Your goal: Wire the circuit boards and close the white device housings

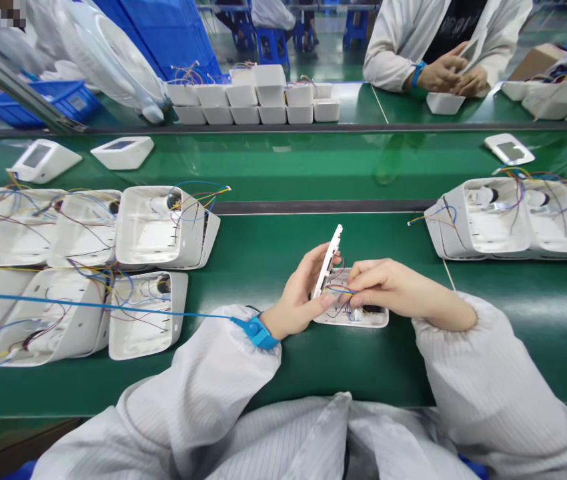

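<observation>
A white open housing lies on the green table in front of me, with thin coloured wires inside. My left hand holds a white cover nearly upright at the housing's left side, thumb low at its near edge. Over the housing is my right hand, its fingers pinched together at the wires. The fingertips partly hide what lies between them. A blue strap with a cord goes round my left wrist.
Several white housings with wires stand at the left and right. Beyond a dark rail lie white units. Farther back are stacked white boxes, a blue bin and another person's hands.
</observation>
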Demonstrator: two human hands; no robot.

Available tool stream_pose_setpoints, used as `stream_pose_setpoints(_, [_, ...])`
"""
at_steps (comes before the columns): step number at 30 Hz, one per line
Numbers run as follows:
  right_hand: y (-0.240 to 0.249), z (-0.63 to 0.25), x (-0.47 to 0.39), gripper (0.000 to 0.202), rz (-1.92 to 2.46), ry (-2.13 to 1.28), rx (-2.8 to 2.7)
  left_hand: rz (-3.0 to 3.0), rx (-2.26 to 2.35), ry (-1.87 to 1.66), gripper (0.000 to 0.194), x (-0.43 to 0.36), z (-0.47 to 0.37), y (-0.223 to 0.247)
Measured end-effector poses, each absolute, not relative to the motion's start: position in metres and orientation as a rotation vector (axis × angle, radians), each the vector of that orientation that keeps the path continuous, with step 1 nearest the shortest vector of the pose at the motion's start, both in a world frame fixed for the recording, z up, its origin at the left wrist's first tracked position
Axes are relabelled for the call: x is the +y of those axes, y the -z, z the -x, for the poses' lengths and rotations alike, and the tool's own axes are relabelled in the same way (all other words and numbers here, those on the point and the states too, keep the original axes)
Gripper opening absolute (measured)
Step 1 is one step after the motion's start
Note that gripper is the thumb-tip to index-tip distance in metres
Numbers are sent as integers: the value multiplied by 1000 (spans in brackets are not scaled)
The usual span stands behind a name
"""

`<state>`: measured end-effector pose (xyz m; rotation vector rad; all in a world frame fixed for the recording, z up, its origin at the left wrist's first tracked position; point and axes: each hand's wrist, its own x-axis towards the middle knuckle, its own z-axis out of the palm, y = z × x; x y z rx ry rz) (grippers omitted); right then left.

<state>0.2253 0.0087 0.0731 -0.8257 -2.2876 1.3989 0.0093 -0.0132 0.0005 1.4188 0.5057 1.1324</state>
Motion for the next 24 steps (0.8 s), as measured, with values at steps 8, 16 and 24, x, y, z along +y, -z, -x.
stream_pose_setpoints(8, [-54, -217, 10, 15, 919, -664, -2600, -1478, 516, -1131, 72, -14, -12, -6])
stream_pose_setpoints(16, [-50, -213, 11, 17, 1177, -236, -2671, -1676, 630, -1120, 88, -15, -13, -2])
stream_pose_setpoints(24, [-49, -208, 4, 13, 1490, -418, -2573, -2083, 703, -1029, 85, -13, -8, -11])
